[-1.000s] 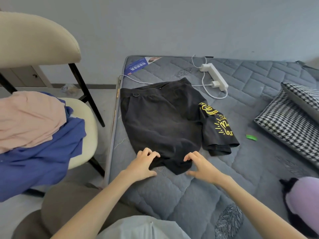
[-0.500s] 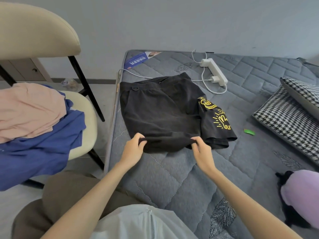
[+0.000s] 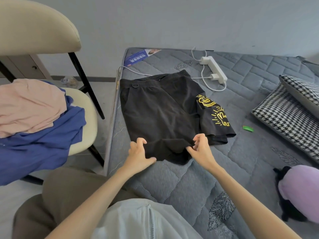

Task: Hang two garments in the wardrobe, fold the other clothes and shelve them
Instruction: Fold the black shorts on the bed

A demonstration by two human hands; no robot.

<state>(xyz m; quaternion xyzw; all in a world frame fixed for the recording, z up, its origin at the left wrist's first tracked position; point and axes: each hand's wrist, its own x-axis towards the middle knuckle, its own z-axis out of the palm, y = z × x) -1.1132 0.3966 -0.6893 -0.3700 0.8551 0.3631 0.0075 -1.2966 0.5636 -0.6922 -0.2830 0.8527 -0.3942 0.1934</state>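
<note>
Lifted since a second ago, the near hem of the black shorts (image 3: 160, 114) sits pinched between my left hand (image 3: 139, 153) and right hand (image 3: 202, 151), fingers curled over it. The shorts lie along the mattress (image 3: 181, 183) left edge, with bare quilt near and to the right.

upper left: chair back (image 3: 34, 26) cut by frame edge | left edge: pink garment (image 3: 29, 106), blue garment (image 3: 34, 149) cut off | right edge: checked pillow (image 3: 284, 118), purple plush (image 3: 300, 192) cut off | leaflet (image 3: 136, 57) print unreadable | green scrap (image 3: 248, 128) too small to identify | black shorts (image 3: 160, 112) near hem partly hidden by left hand (image 3: 138, 154), right hand (image 3: 201, 150)
</note>
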